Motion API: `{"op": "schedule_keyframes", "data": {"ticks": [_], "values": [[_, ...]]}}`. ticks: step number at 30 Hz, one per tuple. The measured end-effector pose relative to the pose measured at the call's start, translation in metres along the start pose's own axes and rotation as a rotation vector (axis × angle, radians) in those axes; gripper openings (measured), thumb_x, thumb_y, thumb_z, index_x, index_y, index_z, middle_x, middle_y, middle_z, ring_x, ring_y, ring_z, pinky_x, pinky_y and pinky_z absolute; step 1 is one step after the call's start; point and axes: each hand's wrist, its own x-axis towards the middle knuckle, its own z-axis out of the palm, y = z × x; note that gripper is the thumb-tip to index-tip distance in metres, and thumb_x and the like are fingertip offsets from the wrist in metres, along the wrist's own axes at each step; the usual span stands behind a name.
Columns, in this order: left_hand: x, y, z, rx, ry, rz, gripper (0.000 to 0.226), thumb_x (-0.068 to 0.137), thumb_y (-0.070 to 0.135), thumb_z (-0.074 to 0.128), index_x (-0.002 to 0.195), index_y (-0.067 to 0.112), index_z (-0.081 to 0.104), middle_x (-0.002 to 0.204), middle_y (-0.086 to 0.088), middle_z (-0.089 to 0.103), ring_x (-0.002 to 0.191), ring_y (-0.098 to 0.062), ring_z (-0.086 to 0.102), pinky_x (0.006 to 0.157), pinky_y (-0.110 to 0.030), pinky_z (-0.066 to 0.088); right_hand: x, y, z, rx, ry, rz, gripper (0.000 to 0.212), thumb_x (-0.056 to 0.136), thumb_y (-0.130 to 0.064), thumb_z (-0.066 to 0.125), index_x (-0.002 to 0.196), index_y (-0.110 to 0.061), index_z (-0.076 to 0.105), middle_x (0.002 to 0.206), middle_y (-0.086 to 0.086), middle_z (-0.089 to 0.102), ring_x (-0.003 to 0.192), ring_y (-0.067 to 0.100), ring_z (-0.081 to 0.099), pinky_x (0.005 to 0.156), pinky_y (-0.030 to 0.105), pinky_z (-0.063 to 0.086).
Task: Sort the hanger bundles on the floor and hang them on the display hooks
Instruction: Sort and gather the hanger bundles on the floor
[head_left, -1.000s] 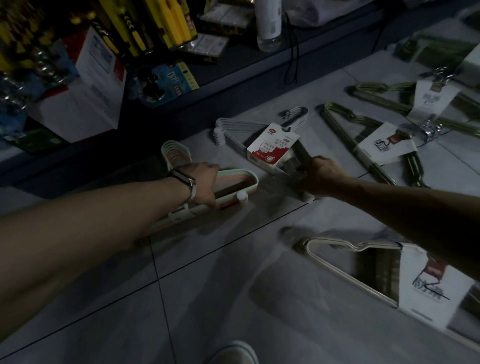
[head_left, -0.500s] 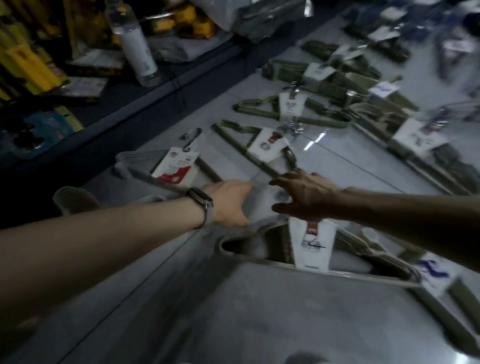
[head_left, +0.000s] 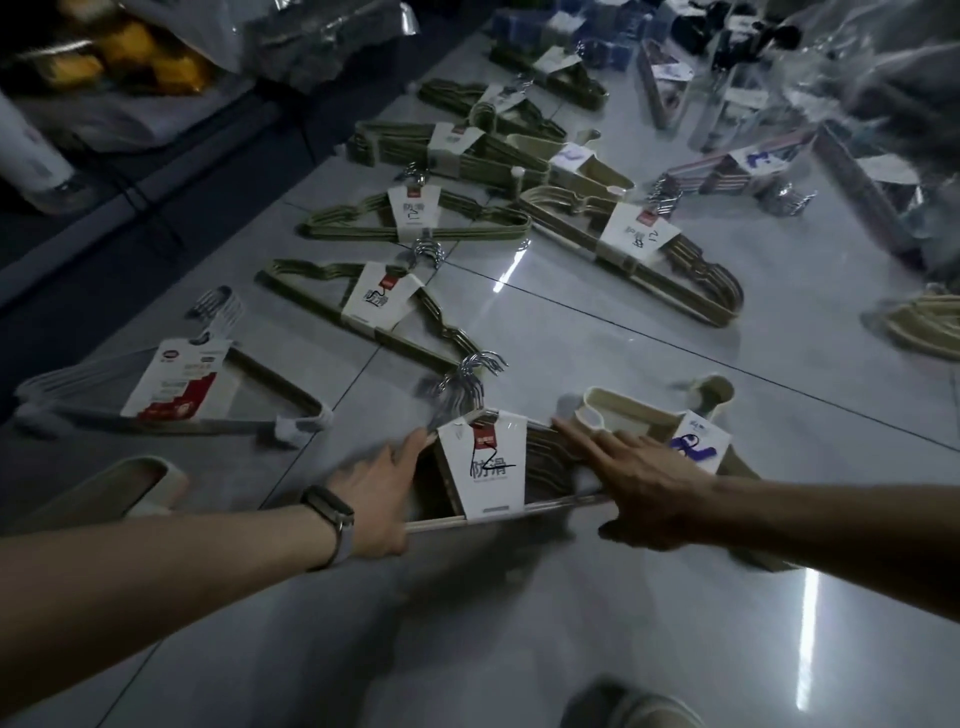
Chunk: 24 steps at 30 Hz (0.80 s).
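1. Low in the middle of the frame, on the glossy grey tiled floor (head_left: 571, 332), lies the nearest hanger bundle (head_left: 488, 467). A white paper sleeve with a red tag and a black scribble wraps it. Its chrome hooks (head_left: 467, 379) fan out just above the sleeve.
2. The left grip (head_left: 382, 499), with a dark wristband (head_left: 332, 519) on its wrist, sits at the bundle's left corner. Its forefinger runs straight along the sloping left shoulder towards the hooks. The bottom bar disappears under the palm and the thumb is hidden, so whether it clasps the bar cannot be told.
3. The right grip (head_left: 649, 483) lies spread and flat, fingers straight, and holds nothing. Its fingertips touch the bundle's right shoulder, and its palm covers the right end of the bar.
4. The sleeve and the middle of the bundle show between the two grips, left grip on one end and right grip on the other.
5. Just beyond the right grip lies a beige plastic bundle (head_left: 696, 441) with a blue-scribbled label, partly under that wrist.
6. At the left of the frame rests a white bundle (head_left: 171, 384) with a red-and-white label, well apart from the left grip.
7. Further up, olive bundles (head_left: 374, 306) lie in a row towards the upper middle, each in a white sleeve.
8. At the bottom edge a shoe (head_left: 623, 701) shows, blurred.
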Motion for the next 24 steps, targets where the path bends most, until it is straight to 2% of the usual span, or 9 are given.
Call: {"op": "schedule_keyframes", "data": {"ticks": [4, 7, 9, 14, 17, 20, 23, 24], "values": [[-0.008, 0.003, 0.001, 0.02, 0.059, -0.015, 0.121, 0.075, 0.029, 0.074, 0.157, 0.033, -0.014, 0.131, -0.008, 0.058, 0.112, -0.029, 0.063, 0.088, -0.041, 0.055, 0.015, 0.0, 0.01, 0.001, 0.084, 0.016, 0.126, 0.087, -0.032, 0.079, 0.159, -0.038, -0.024, 0.16, 0.01, 0.036, 0.126, 0.031, 0.051, 0.1, 0.045, 0.05], [-0.009, 0.001, -0.006, 0.008, 0.044, -0.009, 0.121, 0.074, 0.028, 0.075, 0.158, 0.033, -0.011, 0.122, -0.006, 0.063, 0.107, -0.028, 0.065, 0.085, -0.04, 0.056, 0.025, 0.003, 0.014, -0.034, 0.143, -0.012, 0.122, 0.086, -0.024, 0.075, 0.156, -0.042, -0.023, 0.151, 0.01, 0.047, 0.114, 0.031, 0.058, 0.083, 0.044, 0.055], [-0.011, 0.002, -0.013, 0.004, 0.043, -0.006, 0.119, 0.072, 0.029, 0.074, 0.158, 0.033, -0.007, 0.117, -0.004, 0.066, 0.103, -0.029, 0.067, 0.08, -0.039, 0.056, 0.027, 0.006, 0.015, -0.017, 0.161, -0.024, 0.12, 0.087, -0.023, 0.074, 0.158, -0.042, -0.021, 0.147, 0.009, 0.051, 0.111, 0.03, 0.061, 0.082, 0.042, 0.055], [-0.024, 0.001, -0.046, -0.027, 0.102, 0.028, 0.108, 0.069, 0.031, 0.074, 0.151, 0.04, 0.005, 0.084, 0.002, 0.062, 0.071, -0.022, 0.06, 0.06, -0.032, 0.046, 0.023, 0.018, 0.007, 0.076, 0.233, -0.078, 0.123, 0.084, -0.022, 0.074, 0.155, -0.05, -0.022, 0.138, 0.004, 0.061, 0.091, 0.024, 0.063, 0.074, 0.04, 0.057], [-0.026, -0.004, -0.071, 0.001, 0.133, 0.049, 0.111, 0.064, 0.033, 0.076, 0.15, 0.046, 0.007, 0.073, 0.004, 0.058, 0.065, -0.018, 0.061, 0.062, -0.035, 0.055, 0.017, 0.024, -0.001, 0.137, 0.31, -0.101, 0.126, 0.078, -0.024, 0.075, 0.152, -0.057, -0.022, 0.142, -0.002, 0.06, 0.095, 0.025, 0.064, 0.074, 0.038, 0.055], [-0.017, -0.001, -0.102, 0.065, 0.158, 0.056, 0.114, 0.067, 0.038, 0.081, 0.149, 0.05, 0.002, 0.075, 0.006, 0.058, 0.065, -0.013, 0.059, 0.066, -0.036, 0.057, 0.015, 0.039, -0.015, 0.176, 0.41, -0.11, 0.136, 0.074, -0.028, 0.083, 0.151, -0.059, -0.025, 0.14, 0.0, 0.063, 0.091, 0.025, 0.067, 0.07, 0.038, 0.058], [0.001, 0.008, -0.137, 0.14, 0.246, 0.079, 0.109, 0.068, 0.04, 0.08, 0.148, 0.049, 0.006, 0.078, 0.003, 0.058, 0.072, -0.021, 0.061, 0.068, -0.036, 0.053, 0.016, 0.063, -0.036, 0.204, 0.541, -0.137, 0.132, 0.071, -0.027, 0.089, 0.159, -0.051, -0.006, 0.13, 0.01, 0.07, 0.074, 0.021, 0.062, 0.057, 0.036, 0.054], [0.008, 0.015, -0.147, 0.167, 0.278, 0.081, 0.108, 0.068, 0.04, 0.08, 0.148, 0.047, 0.008, 0.079, 0.004, 0.056, 0.073, -0.023, 0.058, 0.067, -0.036, 0.049, 0.018, 0.073, -0.043, 0.217, 0.564, -0.136, 0.13, 0.071, -0.024, 0.09, 0.16, -0.048, -0.002, 0.129, 0.011, 0.07, 0.074, 0.022, 0.063, 0.056, 0.035, 0.054]]}}
